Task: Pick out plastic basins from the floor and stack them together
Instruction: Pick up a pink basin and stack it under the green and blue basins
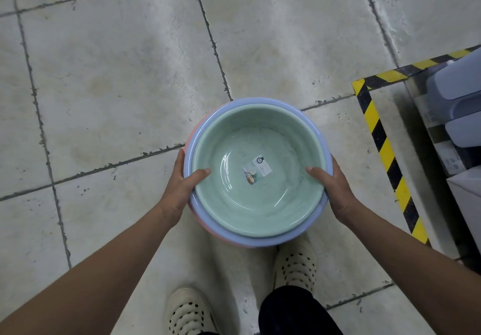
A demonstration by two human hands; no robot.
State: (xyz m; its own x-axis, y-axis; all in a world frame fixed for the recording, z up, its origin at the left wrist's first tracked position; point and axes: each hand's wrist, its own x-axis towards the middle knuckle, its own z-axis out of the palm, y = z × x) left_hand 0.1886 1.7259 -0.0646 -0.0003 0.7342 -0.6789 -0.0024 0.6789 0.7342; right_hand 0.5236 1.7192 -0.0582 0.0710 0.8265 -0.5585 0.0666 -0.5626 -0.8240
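Three plastic basins are nested together and held above the tiled floor. The green basin (234, 199) lies on top with a small label at its bottom. It sits inside a blue basin (260, 241), and a pink basin (191, 131) shows only as a sliver at the left edge. My left hand (182, 181) grips the stack's left rim, thumb inside the green basin. My right hand (335, 186) grips the right rim the same way.
Grey floor tiles (117, 87) spread ahead and to the left. Yellow-black hazard tape (385, 152) marks a zone at the right, with grey-blue plastic goods (460, 100) inside it. My feet in white perforated shoes (296, 267) stand below the basins.
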